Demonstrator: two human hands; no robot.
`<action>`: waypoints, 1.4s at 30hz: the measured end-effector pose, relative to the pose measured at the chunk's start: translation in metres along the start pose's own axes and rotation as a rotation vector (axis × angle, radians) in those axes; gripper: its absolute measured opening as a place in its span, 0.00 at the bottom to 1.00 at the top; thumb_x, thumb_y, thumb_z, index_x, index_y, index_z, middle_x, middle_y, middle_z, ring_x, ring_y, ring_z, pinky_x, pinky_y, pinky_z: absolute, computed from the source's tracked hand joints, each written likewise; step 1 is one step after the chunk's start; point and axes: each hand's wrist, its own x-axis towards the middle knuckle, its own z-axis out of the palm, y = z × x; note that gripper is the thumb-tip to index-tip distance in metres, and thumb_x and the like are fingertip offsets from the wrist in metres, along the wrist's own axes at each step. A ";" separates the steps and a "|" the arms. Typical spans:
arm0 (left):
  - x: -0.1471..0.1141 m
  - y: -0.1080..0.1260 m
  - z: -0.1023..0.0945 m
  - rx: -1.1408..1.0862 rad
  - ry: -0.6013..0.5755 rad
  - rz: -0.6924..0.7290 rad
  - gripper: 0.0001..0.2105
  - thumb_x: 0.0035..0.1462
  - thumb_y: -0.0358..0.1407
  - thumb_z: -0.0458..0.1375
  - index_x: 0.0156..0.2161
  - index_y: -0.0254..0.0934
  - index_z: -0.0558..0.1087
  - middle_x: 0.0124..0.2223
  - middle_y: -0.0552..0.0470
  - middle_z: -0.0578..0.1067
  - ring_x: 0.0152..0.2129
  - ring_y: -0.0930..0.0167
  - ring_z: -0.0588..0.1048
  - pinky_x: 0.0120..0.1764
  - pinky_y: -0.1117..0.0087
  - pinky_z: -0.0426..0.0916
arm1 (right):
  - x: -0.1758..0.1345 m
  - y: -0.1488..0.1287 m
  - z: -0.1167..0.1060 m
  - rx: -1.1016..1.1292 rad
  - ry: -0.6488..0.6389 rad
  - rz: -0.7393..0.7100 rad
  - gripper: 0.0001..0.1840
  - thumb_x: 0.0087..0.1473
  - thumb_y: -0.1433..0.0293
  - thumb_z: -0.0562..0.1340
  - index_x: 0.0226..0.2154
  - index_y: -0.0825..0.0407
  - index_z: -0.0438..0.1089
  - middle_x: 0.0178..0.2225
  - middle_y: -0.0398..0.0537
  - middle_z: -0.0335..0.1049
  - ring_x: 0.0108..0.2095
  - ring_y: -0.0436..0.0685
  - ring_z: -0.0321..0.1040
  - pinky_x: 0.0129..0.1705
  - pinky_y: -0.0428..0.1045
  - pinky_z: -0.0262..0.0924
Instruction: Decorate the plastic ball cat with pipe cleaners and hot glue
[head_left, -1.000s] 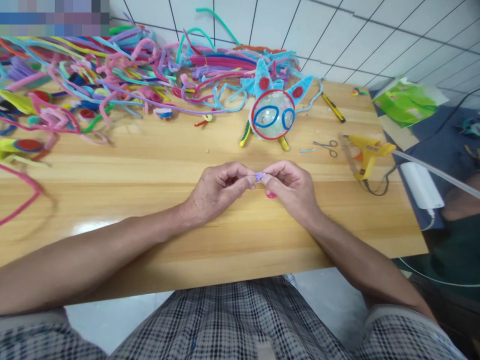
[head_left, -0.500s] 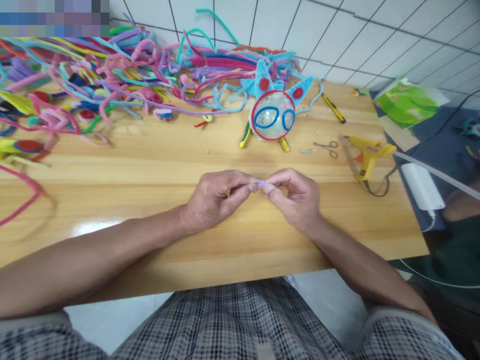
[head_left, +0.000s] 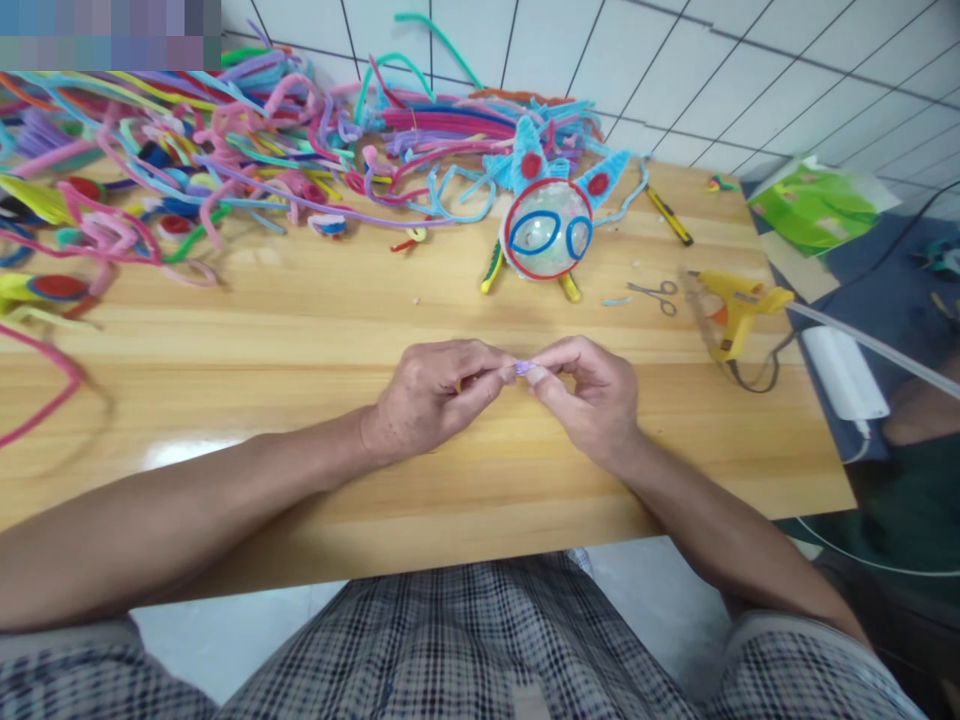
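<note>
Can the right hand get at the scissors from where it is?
Probably yes: nothing seems to stand between the right hand and the scissors, though that hand is pinching a small purple piece.

Pair of bare hands, fingertips meeting at centre

Left forearm (head_left: 247,495): uncovered, running inward and away from the lower left; wrist (head_left: 369,432) almost in line with it. Left hand (head_left: 420,400): back partly upward, thumb (head_left: 480,395) and index finger (head_left: 487,353) closed in a pinch, a small loop of space behind the tips.

Right forearm (head_left: 712,505): likewise uncovered, slanting inward from the lower right (the steeper of the two). Right hand (head_left: 604,395): near-mirror pose, thumb (head_left: 551,388) and index finger bent into a matching pinch, remaining fingers curled and largely hidden. Both sets of tips: just beside each other, hands level.
</note>
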 end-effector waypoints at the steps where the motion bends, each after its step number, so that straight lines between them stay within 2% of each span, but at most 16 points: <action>1: 0.000 0.000 0.000 0.001 -0.002 -0.009 0.06 0.73 0.28 0.64 0.48 0.36 0.84 0.38 0.48 0.89 0.31 0.73 0.86 0.37 0.75 0.78 | 0.000 0.000 0.000 0.004 0.003 0.004 0.06 0.61 0.73 0.71 0.32 0.47 0.79 0.24 0.37 0.74 0.23 0.48 0.67 0.28 0.45 0.64; 6: 0.001 0.001 0.000 0.003 -0.015 -0.058 0.04 0.74 0.30 0.65 0.47 0.35 0.84 0.37 0.49 0.88 0.29 0.74 0.84 0.35 0.77 0.76 | -0.002 0.000 0.001 0.026 0.004 0.054 0.06 0.63 0.71 0.71 0.33 0.47 0.79 0.24 0.37 0.75 0.23 0.48 0.67 0.28 0.46 0.63; 13: 0.001 0.003 -0.001 0.054 -0.023 -0.035 0.04 0.75 0.31 0.64 0.47 0.35 0.82 0.38 0.50 0.88 0.29 0.75 0.84 0.36 0.77 0.76 | -0.003 -0.001 0.000 0.049 -0.013 0.132 0.08 0.63 0.67 0.73 0.32 0.47 0.78 0.23 0.38 0.73 0.23 0.49 0.65 0.27 0.47 0.59; 18: 0.002 0.002 -0.001 0.079 -0.018 0.014 0.03 0.75 0.28 0.63 0.47 0.35 0.80 0.39 0.50 0.88 0.32 0.75 0.85 0.36 0.78 0.75 | -0.004 -0.001 0.001 0.060 -0.004 0.112 0.07 0.63 0.68 0.73 0.33 0.47 0.79 0.24 0.38 0.74 0.24 0.49 0.66 0.28 0.47 0.60; 27: -0.001 -0.001 -0.001 0.112 -0.033 -0.002 0.07 0.80 0.35 0.60 0.48 0.37 0.80 0.42 0.49 0.88 0.34 0.73 0.85 0.40 0.75 0.78 | -0.003 0.000 0.000 0.058 -0.026 0.104 0.06 0.62 0.67 0.73 0.34 0.47 0.78 0.25 0.38 0.75 0.25 0.49 0.67 0.28 0.47 0.63; 31: 0.000 -0.001 -0.002 0.116 -0.050 -0.036 0.08 0.80 0.36 0.59 0.48 0.37 0.80 0.40 0.50 0.88 0.33 0.73 0.85 0.38 0.75 0.77 | -0.002 0.000 0.000 0.056 -0.024 0.051 0.04 0.63 0.68 0.72 0.36 0.46 0.77 0.28 0.38 0.77 0.27 0.50 0.71 0.30 0.47 0.67; 34: 0.001 -0.001 -0.002 0.111 -0.065 -0.053 0.08 0.80 0.36 0.60 0.47 0.37 0.80 0.40 0.50 0.88 0.33 0.73 0.85 0.38 0.75 0.77 | -0.003 0.003 -0.002 0.021 -0.008 0.009 0.06 0.62 0.67 0.72 0.43 0.45 0.77 0.34 0.41 0.80 0.32 0.52 0.76 0.35 0.49 0.72; 37: 0.001 0.000 -0.002 0.110 -0.093 -0.060 0.09 0.80 0.37 0.59 0.47 0.37 0.80 0.40 0.50 0.88 0.34 0.73 0.85 0.39 0.75 0.77 | -0.002 0.006 -0.004 -0.055 -0.007 -0.086 0.11 0.62 0.68 0.71 0.48 0.43 0.78 0.39 0.43 0.80 0.34 0.53 0.76 0.38 0.52 0.74; 42: 0.000 0.001 -0.002 0.086 -0.112 -0.045 0.08 0.80 0.35 0.59 0.48 0.37 0.81 0.41 0.49 0.88 0.35 0.72 0.86 0.40 0.75 0.78 | 0.001 0.005 -0.005 -0.166 -0.044 -0.258 0.14 0.62 0.72 0.70 0.50 0.42 0.78 0.38 0.44 0.79 0.36 0.55 0.77 0.40 0.55 0.75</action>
